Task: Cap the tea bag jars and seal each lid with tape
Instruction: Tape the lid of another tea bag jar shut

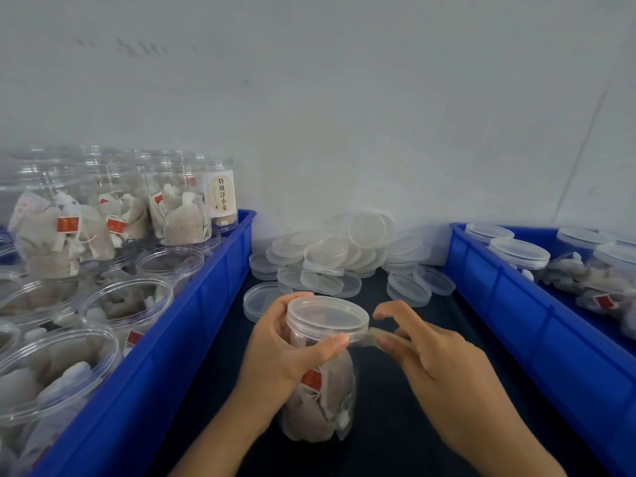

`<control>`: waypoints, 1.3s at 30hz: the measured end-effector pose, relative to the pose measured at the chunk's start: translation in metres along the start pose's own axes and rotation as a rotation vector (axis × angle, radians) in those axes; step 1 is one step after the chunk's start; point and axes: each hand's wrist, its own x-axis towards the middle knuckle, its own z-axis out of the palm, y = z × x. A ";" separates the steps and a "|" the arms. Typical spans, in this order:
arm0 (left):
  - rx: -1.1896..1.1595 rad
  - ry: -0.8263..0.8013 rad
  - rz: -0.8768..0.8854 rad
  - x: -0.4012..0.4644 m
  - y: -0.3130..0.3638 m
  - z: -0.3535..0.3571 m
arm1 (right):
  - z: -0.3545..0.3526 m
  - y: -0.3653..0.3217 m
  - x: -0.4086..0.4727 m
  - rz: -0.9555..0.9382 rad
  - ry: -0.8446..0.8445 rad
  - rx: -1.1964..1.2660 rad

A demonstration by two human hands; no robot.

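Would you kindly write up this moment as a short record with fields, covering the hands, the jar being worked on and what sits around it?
jar in hand: jar of tea bags, lid on
left hand: left hand grips the jar below the lid, thumb at the rim
right hand: right hand pinches tape stretched to the lid's edge
spare lids: lids piled behind, by the wall
left bin: left bin, blue, holds uncapped jars
right bin: right bin, blue, holds capped jars
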 end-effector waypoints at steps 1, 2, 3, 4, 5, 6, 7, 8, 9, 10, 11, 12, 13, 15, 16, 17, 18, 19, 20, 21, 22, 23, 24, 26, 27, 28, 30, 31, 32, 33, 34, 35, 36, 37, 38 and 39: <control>-0.013 -0.027 -0.003 0.000 0.000 -0.002 | 0.000 0.000 -0.001 -0.007 -0.006 -0.020; -0.027 -0.051 -0.005 0.001 -0.001 -0.003 | 0.001 -0.001 -0.001 -0.013 -0.004 -0.044; -0.037 -0.075 -0.008 0.002 -0.001 -0.005 | 0.001 0.000 -0.001 -0.017 0.009 -0.067; -0.044 -0.096 -0.011 0.002 -0.001 -0.006 | 0.002 0.000 -0.002 -0.017 0.020 -0.082; -0.050 -0.116 -0.016 0.003 -0.002 -0.006 | 0.003 0.001 -0.002 -0.020 0.026 -0.083; -0.057 -0.132 -0.022 0.004 -0.003 -0.006 | 0.004 0.001 -0.002 -0.021 0.023 -0.073; -0.064 -0.142 -0.027 0.004 -0.003 -0.006 | 0.005 0.002 -0.002 -0.020 0.016 -0.054; -0.072 -0.148 -0.032 0.004 -0.004 -0.005 | 0.005 0.002 -0.002 -0.014 0.008 -0.035; -0.081 -0.150 -0.037 0.004 -0.004 -0.005 | 0.006 0.002 -0.002 -0.007 0.002 -0.025; -0.089 -0.148 -0.042 0.004 -0.005 -0.004 | 0.006 0.002 -0.002 0.001 -0.006 -0.028; -0.096 -0.142 -0.046 0.003 -0.005 -0.003 | 0.006 0.002 -0.001 0.008 -0.015 -0.038; -0.106 -0.134 -0.047 0.003 -0.006 -0.003 | 0.006 0.001 -0.002 0.018 -0.025 -0.050; -0.114 -0.123 -0.047 0.003 -0.006 -0.003 | 0.006 0.001 -0.001 0.031 -0.031 -0.059; -0.119 -0.105 -0.042 0.003 -0.007 -0.002 | 0.007 0.000 -0.001 0.047 -0.031 -0.090; -0.121 -0.103 -0.042 0.003 -0.007 -0.002 | 0.007 0.001 -0.001 0.054 -0.033 -0.104; -0.122 -0.106 -0.042 0.003 -0.007 -0.002 | 0.008 0.001 0.000 0.062 -0.038 -0.112; -0.122 -0.115 -0.041 0.003 -0.007 -0.002 | 0.008 0.001 0.000 0.071 -0.046 -0.113; -0.120 -0.128 -0.037 0.004 -0.007 -0.002 | 0.009 0.001 0.000 0.074 -0.053 -0.109; -0.121 -0.143 -0.036 0.004 -0.007 -0.003 | 0.009 0.001 0.000 0.073 -0.059 -0.102; -0.129 -0.157 -0.037 0.004 -0.006 -0.003 | 0.009 0.001 0.000 0.067 -0.059 -0.094; -0.147 -0.165 -0.044 0.004 -0.006 -0.003 | 0.009 0.000 -0.001 0.058 -0.057 -0.088; -0.174 -0.166 -0.057 0.003 -0.006 -0.004 | 0.008 0.000 -0.001 0.046 -0.054 -0.082; -0.204 -0.163 -0.074 0.003 -0.006 -0.004 | 0.008 0.000 -0.001 0.034 -0.058 -0.075; -0.260 -0.167 -0.104 0.003 -0.006 -0.004 | 0.007 0.000 0.000 0.013 -0.073 -0.069; -0.279 -0.171 -0.114 0.003 -0.006 -0.004 | 0.008 -0.001 0.001 0.006 -0.081 -0.070; -0.294 -0.171 -0.124 0.003 -0.006 -0.004 | 0.009 -0.001 0.001 0.005 -0.089 -0.070; -0.298 -0.173 -0.147 0.003 -0.004 -0.002 | 0.011 -0.001 0.001 0.010 -0.095 -0.063; -0.278 -0.175 -0.153 0.002 -0.004 -0.001 | 0.013 -0.001 0.001 0.010 -0.087 -0.059; -0.246 -0.174 -0.147 0.001 -0.003 0.000 | 0.014 0.000 0.001 0.009 -0.076 -0.054; -0.207 -0.166 -0.131 0.000 -0.004 0.000 | 0.014 0.000 0.001 0.010 -0.063 -0.045; -0.163 -0.156 -0.108 -0.001 -0.003 0.001 | 0.014 0.001 0.000 0.015 -0.056 -0.035; -0.108 -0.138 -0.084 -0.003 -0.002 0.002 | 0.014 0.000 -0.001 0.022 -0.045 -0.023; -0.043 -0.113 -0.057 -0.005 -0.001 0.004 | 0.014 -0.001 -0.002 0.030 -0.034 -0.015; 0.025 -0.075 -0.023 -0.007 0.000 0.006 | 0.014 -0.003 -0.002 0.036 -0.020 -0.014; 0.091 -0.017 0.014 -0.009 0.001 0.009 | 0.015 -0.005 -0.003 0.038 -0.006 -0.018; 0.164 0.057 0.056 -0.012 0.002 0.011 | 0.017 -0.008 -0.004 0.035 0.009 -0.026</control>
